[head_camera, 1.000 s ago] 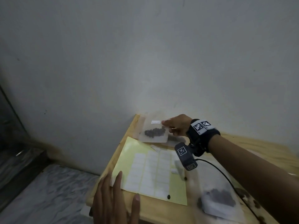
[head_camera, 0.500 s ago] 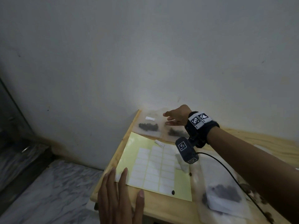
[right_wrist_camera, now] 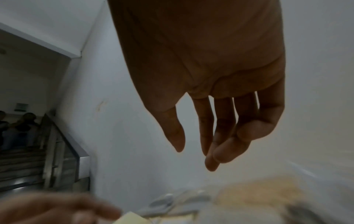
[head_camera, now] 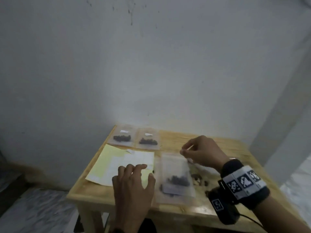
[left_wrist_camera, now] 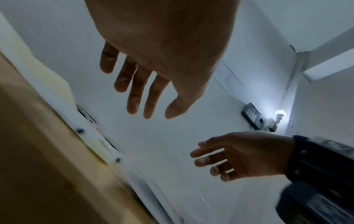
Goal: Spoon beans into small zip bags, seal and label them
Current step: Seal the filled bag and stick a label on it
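Note:
Two clear zip bags with dark beans and white labels (head_camera: 122, 137) (head_camera: 148, 140) lie side by side at the table's far left corner. A yellow label sheet (head_camera: 107, 163) lies in front of them. My left hand (head_camera: 144, 170) hovers over the sheet's near right part, fingers relaxed and empty; the left wrist view shows the left hand (left_wrist_camera: 153, 98) spread. My right hand (head_camera: 185, 149) hangs over the top edge of a clear bag holding beans (head_camera: 176, 179), fingers loosely curled. The right wrist view shows the right hand (right_wrist_camera: 201, 144) holding nothing.
The small wooden table (head_camera: 94, 195) stands against a white wall (head_camera: 151, 73). Loose beans (head_camera: 197, 179) lie right of the middle bag. The floor drops away past the table's left edge. The table's far right part (head_camera: 218, 142) is bare wood.
My right hand let go of the labelled bag at the far corner and drew back over the middle bag. My left hand moved forward from the table's near edge onto the label sheet.

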{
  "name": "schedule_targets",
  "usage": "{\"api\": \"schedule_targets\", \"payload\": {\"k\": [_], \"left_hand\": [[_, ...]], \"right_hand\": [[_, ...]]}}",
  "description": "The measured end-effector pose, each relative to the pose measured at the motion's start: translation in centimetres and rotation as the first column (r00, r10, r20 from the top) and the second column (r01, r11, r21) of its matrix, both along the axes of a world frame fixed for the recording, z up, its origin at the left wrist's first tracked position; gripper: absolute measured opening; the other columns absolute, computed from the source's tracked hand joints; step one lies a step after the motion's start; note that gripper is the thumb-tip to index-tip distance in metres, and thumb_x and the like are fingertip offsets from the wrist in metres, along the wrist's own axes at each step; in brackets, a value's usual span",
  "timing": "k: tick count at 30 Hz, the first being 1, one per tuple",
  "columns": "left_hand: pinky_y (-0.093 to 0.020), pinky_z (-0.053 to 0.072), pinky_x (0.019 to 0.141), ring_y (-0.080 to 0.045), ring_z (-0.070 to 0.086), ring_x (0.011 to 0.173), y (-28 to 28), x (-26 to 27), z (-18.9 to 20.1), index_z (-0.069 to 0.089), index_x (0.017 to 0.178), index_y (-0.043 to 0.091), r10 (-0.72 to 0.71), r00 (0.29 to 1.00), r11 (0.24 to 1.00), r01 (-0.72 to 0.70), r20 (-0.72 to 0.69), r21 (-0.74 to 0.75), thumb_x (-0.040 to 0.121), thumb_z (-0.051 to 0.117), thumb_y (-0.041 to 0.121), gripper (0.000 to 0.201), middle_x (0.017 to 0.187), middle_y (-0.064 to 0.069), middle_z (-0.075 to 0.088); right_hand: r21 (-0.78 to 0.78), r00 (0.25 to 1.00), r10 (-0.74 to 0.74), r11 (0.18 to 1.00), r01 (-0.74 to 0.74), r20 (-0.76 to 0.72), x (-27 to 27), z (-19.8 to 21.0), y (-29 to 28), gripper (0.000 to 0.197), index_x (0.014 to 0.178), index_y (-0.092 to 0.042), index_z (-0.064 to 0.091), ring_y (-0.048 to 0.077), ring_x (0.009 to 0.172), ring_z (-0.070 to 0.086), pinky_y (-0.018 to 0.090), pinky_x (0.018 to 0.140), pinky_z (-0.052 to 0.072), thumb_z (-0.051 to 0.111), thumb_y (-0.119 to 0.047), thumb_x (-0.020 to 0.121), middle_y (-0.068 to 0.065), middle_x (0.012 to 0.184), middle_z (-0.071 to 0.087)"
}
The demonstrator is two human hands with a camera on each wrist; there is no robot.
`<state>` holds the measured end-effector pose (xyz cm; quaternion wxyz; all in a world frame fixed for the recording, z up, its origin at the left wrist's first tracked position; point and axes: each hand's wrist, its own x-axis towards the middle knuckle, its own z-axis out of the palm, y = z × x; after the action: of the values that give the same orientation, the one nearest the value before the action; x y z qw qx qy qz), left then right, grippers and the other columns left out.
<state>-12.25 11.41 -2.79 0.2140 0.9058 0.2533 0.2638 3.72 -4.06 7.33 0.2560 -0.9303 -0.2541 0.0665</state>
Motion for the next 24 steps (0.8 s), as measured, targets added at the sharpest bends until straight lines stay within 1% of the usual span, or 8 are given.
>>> {"api": "schedule_targets", "payload": {"k": [3, 6, 8, 11, 16, 20, 22, 24], "left_hand": [[-0.032, 0.035, 0.092, -0.013, 0.043, 0.11, -2.6, 1.8, 0.6, 0.056, 0.117, 0.039, 0.0, 0.986, 1.0, 0.003, -0.164, 0.018, 0.094, 0.041, 0.057, 0.033, 0.108, 0.015, 0.056], [-0.034, 0.033, 0.096, -0.016, 0.042, 0.116, -3.9, 2.9, 0.4, 0.057, 0.118, 0.035, 0.028, 0.971, 0.998, -0.015, -0.237, 0.054, 0.094, 0.038, 0.058, 0.039, 0.116, 0.012, 0.057], [-0.035, 0.033, 0.096, -0.016, 0.042, 0.116, -4.4, 3.5, 0.2, 0.059, 0.116, 0.034, 0.043, 0.962, 0.997, -0.024, -0.27, 0.073, 0.093, 0.037, 0.059, 0.041, 0.117, 0.011, 0.059], [-0.036, 0.033, 0.096, -0.017, 0.042, 0.116, -5.1, 4.2, -0.3, 0.061, 0.113, 0.033, 0.055, 0.953, 0.994, -0.025, -0.299, 0.103, 0.092, 0.038, 0.061, 0.041, 0.115, 0.01, 0.06], [-0.035, 0.033, 0.094, -0.015, 0.044, 0.112, -5.4, 4.5, -0.9, 0.06, 0.107, 0.033, 0.073, 0.962, 0.994, -0.05, -0.264, 0.093, 0.091, 0.045, 0.06, 0.035, 0.111, 0.012, 0.061], [-0.032, 0.032, 0.091, -0.013, 0.043, 0.109, -5.5, 4.8, -0.9, 0.059, 0.106, 0.035, 0.053, 0.979, 0.998, -0.045, -0.197, 0.048, 0.09, 0.051, 0.056, 0.027, 0.108, 0.015, 0.059], [-0.031, 0.033, 0.087, -0.011, 0.045, 0.103, -5.4, 5.0, -0.9, 0.058, 0.103, 0.036, 0.047, 0.989, 0.999, -0.049, -0.137, -0.017, 0.088, 0.057, 0.053, 0.022, 0.098, 0.017, 0.06], [-0.031, 0.036, 0.082, -0.01, 0.048, 0.092, -5.3, 5.0, -0.8, 0.056, 0.097, 0.037, 0.044, 0.998, 0.992, -0.048, -0.034, -0.112, 0.085, 0.065, 0.047, 0.018, 0.08, 0.016, 0.059]], "right_hand": [[-0.034, 0.997, -0.065, 0.997, 0.064, -0.036, -1.3, -2.8, -3.2, 0.019, 0.094, -0.023, 0.079, 0.005, 0.068, 0.069, 0.017, 0.053, 0.051, 0.072, -0.04, 0.089, -0.009, 0.082, 0.075], [-0.032, 0.991, -0.116, 0.993, 0.114, -0.069, -2.1, -5.3, -4.6, 0.02, 0.088, -0.024, 0.079, 0.007, 0.066, 0.07, 0.027, 0.065, 0.06, 0.07, -0.042, 0.09, -0.009, 0.074, 0.075], [-0.032, 0.985, -0.15, 0.989, 0.148, -0.081, -2.3, -6.4, -4.8, 0.022, 0.08, -0.025, 0.077, 0.009, 0.065, 0.07, 0.032, 0.068, 0.062, 0.069, -0.043, 0.09, -0.008, 0.071, 0.074], [-0.079, 0.981, -0.186, 0.98, 0.181, -0.058, -2.2, -7.7, -4.7, 0.025, 0.081, -0.026, 0.078, 0.004, 0.074, 0.066, 0.033, 0.077, 0.061, 0.069, -0.049, 0.086, -0.01, 0.079, 0.074], [-0.078, 0.969, -0.245, 0.967, 0.242, -0.037, -2.5, -9.0, -4.5, 0.029, 0.083, -0.024, 0.076, 0.007, 0.076, 0.066, 0.034, 0.076, 0.059, 0.07, -0.052, 0.082, -0.009, 0.079, 0.072], [0.031, 0.963, -0.258, 0.965, 0.261, -0.076, -2.6, -9.3, -4.8, 0.024, 0.083, -0.021, 0.077, 0.01, 0.079, 0.068, 0.032, 0.075, 0.057, 0.071, -0.044, 0.085, -0.006, 0.081, 0.074], [0.109, 0.963, -0.257, 0.958, 0.265, -0.085, -2.3, -9.4, -5.0, 0.019, 0.083, -0.025, 0.075, 0.004, 0.075, 0.065, 0.027, 0.071, 0.056, 0.071, -0.043, 0.085, -0.012, 0.078, 0.07], [0.223, 0.958, -0.265, 0.933, 0.283, -0.105, -2.2, -9.6, -5.2, 0.015, 0.082, -0.026, 0.072, 0.003, 0.071, 0.063, 0.024, 0.066, 0.053, 0.073, -0.041, 0.086, -0.011, 0.074, 0.068]]}}
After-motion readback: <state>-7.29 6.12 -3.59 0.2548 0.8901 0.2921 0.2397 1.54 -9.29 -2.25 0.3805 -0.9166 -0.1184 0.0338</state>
